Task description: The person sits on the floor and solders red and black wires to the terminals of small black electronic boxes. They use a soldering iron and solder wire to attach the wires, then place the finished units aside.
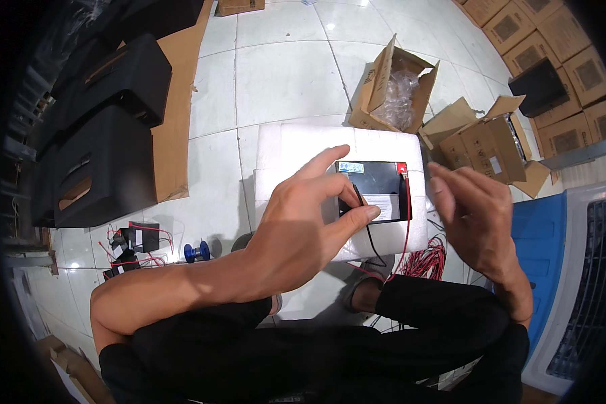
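A black rectangular battery (pixel 378 182) with labels and a red corner lies on a white foam block (pixel 296 145). My left hand (pixel 296 215) reaches over the battery's left end, thumb and fingers pinching a black wire (pixel 368 236) that hangs down toward me. A red wire (pixel 409 232) runs from the battery's right side over the foam's near edge. My right hand (pixel 475 219), a little blurred, hovers right of the battery without touching it. Its thumb stands apart from the stretched fingers, and nothing shows in it.
Beyond the foam stands an opened carton (pixel 377 101) with clear plastic wrap; another open carton (pixel 475 145) is to its right. Red and black wires (pixel 427 259) lie coiled by my leg. Black cases (pixel 108 161), small wired batteries (pixel 143 236) and a blue spool (pixel 196 252) are left.
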`<state>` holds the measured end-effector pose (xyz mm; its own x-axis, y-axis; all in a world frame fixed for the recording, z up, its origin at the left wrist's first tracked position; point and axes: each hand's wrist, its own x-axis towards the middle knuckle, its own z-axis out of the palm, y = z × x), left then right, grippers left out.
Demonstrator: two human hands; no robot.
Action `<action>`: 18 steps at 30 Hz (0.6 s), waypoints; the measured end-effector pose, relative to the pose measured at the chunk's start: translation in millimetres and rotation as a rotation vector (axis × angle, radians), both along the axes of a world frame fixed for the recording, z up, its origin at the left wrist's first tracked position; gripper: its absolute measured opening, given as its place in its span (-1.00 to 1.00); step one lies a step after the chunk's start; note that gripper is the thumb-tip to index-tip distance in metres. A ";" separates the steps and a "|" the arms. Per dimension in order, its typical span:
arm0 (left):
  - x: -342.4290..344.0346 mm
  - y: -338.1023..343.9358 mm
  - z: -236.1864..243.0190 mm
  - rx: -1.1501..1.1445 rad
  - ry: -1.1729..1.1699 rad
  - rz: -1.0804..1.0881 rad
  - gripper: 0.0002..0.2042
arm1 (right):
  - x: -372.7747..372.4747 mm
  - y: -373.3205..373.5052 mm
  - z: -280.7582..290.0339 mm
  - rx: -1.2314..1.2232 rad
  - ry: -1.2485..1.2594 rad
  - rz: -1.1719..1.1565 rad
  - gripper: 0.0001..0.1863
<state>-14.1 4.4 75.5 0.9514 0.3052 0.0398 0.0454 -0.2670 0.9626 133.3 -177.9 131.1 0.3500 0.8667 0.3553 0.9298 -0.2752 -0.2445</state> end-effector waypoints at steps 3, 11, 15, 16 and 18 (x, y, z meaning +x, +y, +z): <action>0.4 0.7 2.7 0.111 -0.039 0.009 -0.83 | 0.4 -1.8 5.9 0.114 0.055 -0.032 -0.87; 1.3 4.0 5.8 -0.071 0.001 0.000 -0.77 | -15.5 15.3 -17.4 0.170 0.152 0.281 -0.69; 1.3 4.0 5.0 -0.194 0.030 -0.016 -0.73 | -29.9 18.3 -25.9 0.134 0.299 0.234 -0.62; 1.2 4.1 5.0 -0.182 0.027 -0.017 -0.73 | -32.5 18.1 -26.8 0.118 0.358 0.197 -0.63; 1.0 4.2 4.5 -0.143 0.033 -0.012 -0.73 | -38.0 19.7 -30.2 0.129 0.611 0.102 -0.68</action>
